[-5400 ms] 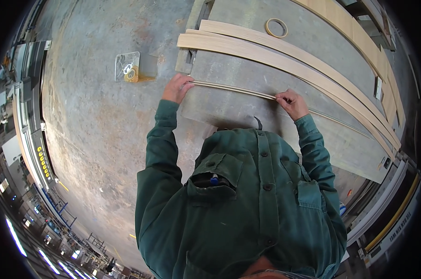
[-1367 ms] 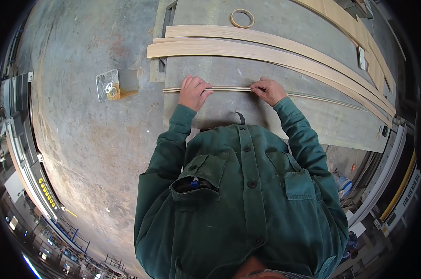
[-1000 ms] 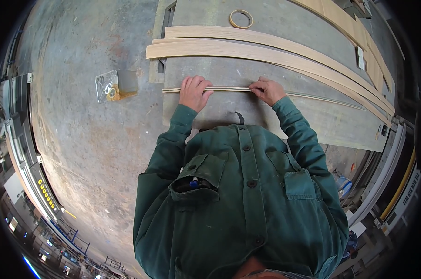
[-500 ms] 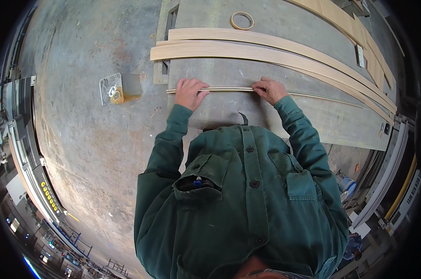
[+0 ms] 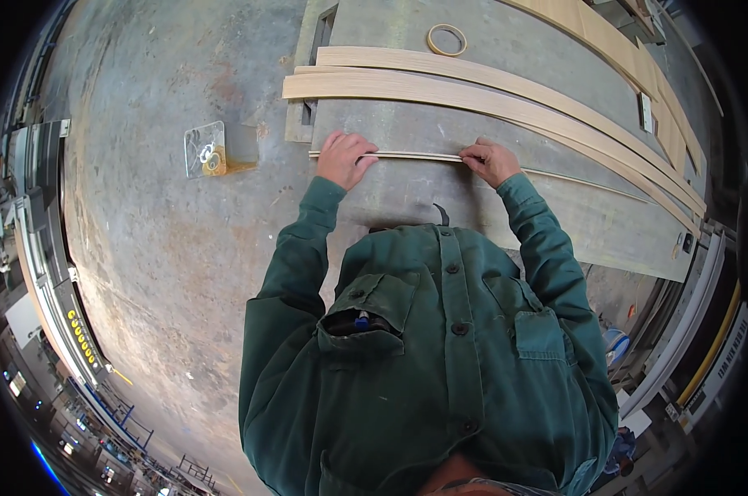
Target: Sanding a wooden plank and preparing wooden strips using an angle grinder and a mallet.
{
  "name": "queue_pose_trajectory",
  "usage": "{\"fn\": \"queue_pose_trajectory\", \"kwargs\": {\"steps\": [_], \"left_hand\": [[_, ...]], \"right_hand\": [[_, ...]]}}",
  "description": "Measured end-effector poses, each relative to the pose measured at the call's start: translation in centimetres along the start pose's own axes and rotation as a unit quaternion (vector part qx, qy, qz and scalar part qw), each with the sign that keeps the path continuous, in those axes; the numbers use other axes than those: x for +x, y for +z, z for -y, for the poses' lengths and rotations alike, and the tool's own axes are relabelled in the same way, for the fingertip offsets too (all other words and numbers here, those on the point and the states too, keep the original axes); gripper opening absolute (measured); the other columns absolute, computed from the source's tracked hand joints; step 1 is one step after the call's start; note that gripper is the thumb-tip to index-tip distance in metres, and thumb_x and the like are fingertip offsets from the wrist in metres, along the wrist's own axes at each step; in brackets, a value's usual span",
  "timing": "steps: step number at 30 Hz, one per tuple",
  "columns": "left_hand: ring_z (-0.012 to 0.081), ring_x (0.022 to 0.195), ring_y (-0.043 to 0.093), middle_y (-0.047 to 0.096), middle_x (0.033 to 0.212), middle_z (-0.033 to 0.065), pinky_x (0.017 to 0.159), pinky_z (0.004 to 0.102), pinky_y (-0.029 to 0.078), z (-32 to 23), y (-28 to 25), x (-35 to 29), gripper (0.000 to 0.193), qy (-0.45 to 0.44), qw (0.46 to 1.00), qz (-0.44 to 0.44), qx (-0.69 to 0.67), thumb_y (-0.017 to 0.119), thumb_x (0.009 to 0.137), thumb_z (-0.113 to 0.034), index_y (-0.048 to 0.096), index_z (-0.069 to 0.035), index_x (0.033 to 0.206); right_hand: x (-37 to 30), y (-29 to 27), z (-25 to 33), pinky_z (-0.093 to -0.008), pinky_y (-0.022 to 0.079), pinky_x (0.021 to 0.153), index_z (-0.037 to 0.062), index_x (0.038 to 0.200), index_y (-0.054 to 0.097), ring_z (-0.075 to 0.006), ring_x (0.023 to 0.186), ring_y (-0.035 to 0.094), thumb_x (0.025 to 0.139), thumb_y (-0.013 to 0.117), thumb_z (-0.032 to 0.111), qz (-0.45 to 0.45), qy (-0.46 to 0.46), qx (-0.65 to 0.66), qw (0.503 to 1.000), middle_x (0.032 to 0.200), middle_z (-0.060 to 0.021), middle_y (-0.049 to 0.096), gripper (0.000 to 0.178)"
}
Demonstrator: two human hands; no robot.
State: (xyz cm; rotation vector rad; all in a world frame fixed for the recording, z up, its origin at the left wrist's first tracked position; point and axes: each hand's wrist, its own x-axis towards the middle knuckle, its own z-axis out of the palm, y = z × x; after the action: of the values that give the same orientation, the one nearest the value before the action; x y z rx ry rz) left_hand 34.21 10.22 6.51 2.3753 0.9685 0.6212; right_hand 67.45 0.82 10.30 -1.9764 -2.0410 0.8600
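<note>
Floor [image 5: 167, 248], grey and stained, occupies the left side. Grey desk [image 5: 407, 128] stands at the far middle and extends right. Pale wood boards [image 5: 440, 91] lie lengthwise across it, close together, their left ends reaching past its left edge; further boards [image 5: 576, 29] lie at far right. Person's green shirt [image 5: 415, 372] fills the near middle, one chest pocket gaping. Thin pale strips [image 5: 415, 156], side by side, run left to right along the near part of the desk, nearer than the boards and apart from them. Clear box [image 5: 198, 139] with a brownish side sits on the floor, left of the desk. Left hand [image 5: 343, 159] is laid over the strips close to their left end, fingers curled and closed around them, thumb on the near side. Right hand [image 5: 493, 162] pinches the strips further right, fingers narrow. Tape ring [image 5: 446, 54] lies flat beyond the boards. Blue-tipped pen [image 5: 362, 322] shows in the gaping pocket.
</note>
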Motion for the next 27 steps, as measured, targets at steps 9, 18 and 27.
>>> {"fn": "queue_pose_trajectory", "kwargs": {"steps": [9,18,27], "left_hand": [[0.0207,0.089,0.055,0.056,0.084,0.0002,0.098,0.0420,0.035,-1.5,0.3,0.4,0.018,0.011,0.997,-0.044,0.062,0.072,0.073,-0.022,0.068,-0.017,0.090],[0.0202,0.094,0.054,0.054,0.088,0.0010,0.098,0.0432,0.035,-4.1,4.0,1.4,0.018,0.037,0.999,-0.040,-0.002,0.070,0.076,-0.021,0.067,-0.018,0.094],[0.0207,0.089,0.056,0.058,0.085,-0.0007,0.094,0.0433,0.036,-0.3,-1.0,-0.4,0.018,0.017,0.995,-0.054,0.079,0.073,0.073,-0.028,0.068,-0.019,0.088]], "right_hand": [[0.1,0.0,-0.3,-0.0375,0.051,0.068,0.0173,0.093,0.070,-0.0288,0.078,0.062,0.085,0.063,0.022,-0.010,-0.010,0.004,1.000,0.085,-0.0062,0.062,0.012],[-0.1,0.0,0.0,-0.0371,0.051,0.068,0.0176,0.092,0.070,-0.0282,0.079,0.062,0.085,0.062,0.021,-0.007,-0.010,0.009,1.000,0.085,-0.0051,0.062,0.011],[-0.3,0.0,0.0,-0.0370,0.051,0.067,0.0186,0.093,0.070,-0.0277,0.078,0.063,0.085,0.062,0.022,-0.015,-0.007,0.003,1.000,0.085,-0.0047,0.062,0.011]]}}
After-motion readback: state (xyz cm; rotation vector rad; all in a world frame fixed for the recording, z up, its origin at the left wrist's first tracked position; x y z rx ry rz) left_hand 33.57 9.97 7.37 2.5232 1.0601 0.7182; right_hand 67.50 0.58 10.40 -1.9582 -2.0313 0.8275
